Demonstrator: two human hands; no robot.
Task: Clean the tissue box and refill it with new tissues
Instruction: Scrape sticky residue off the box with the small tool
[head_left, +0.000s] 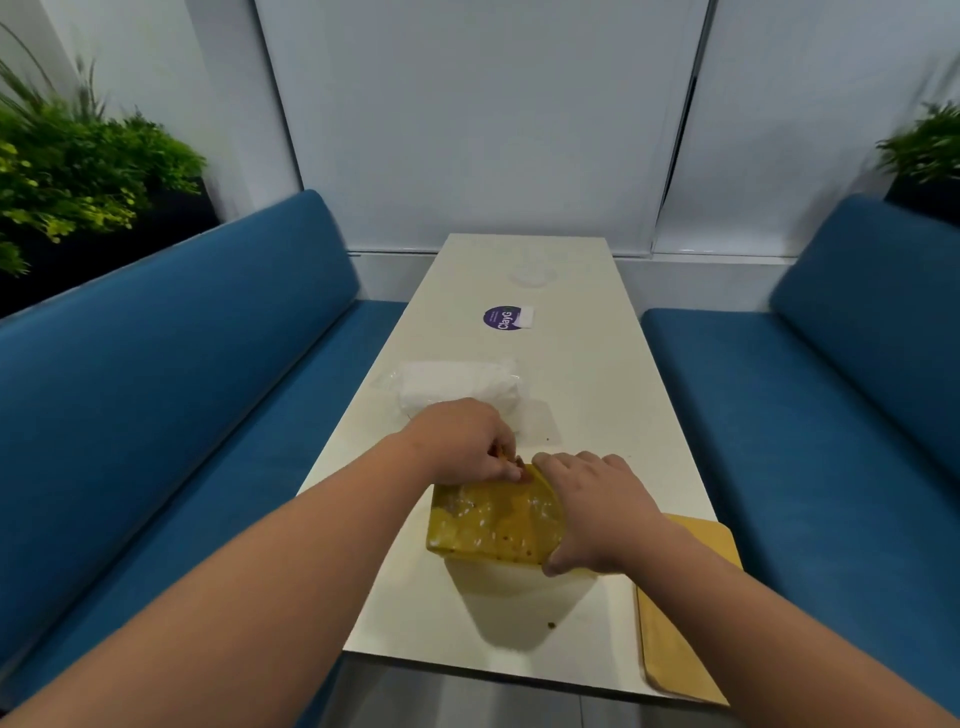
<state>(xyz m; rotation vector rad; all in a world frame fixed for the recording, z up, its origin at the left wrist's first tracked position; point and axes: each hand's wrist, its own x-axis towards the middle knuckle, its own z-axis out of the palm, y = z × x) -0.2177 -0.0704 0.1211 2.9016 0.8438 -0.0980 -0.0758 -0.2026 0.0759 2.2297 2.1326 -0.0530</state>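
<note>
Purple round "ClayG" sticker (502, 318) beyond yellow tissue box (493, 522), right hand (597, 506) gripping, left hand (467, 441) pinching its edge.

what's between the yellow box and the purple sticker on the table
In the head view, the wrapped pack of white tissues lies between the yellow box and the purple sticker, with bare table around it.

A single head-worn wide-angle view is given, aimed forward and down along the table (571, 395) toward twelve o'clock; the near end is seen close, benches bowed at nine and three o'clock.
</note>
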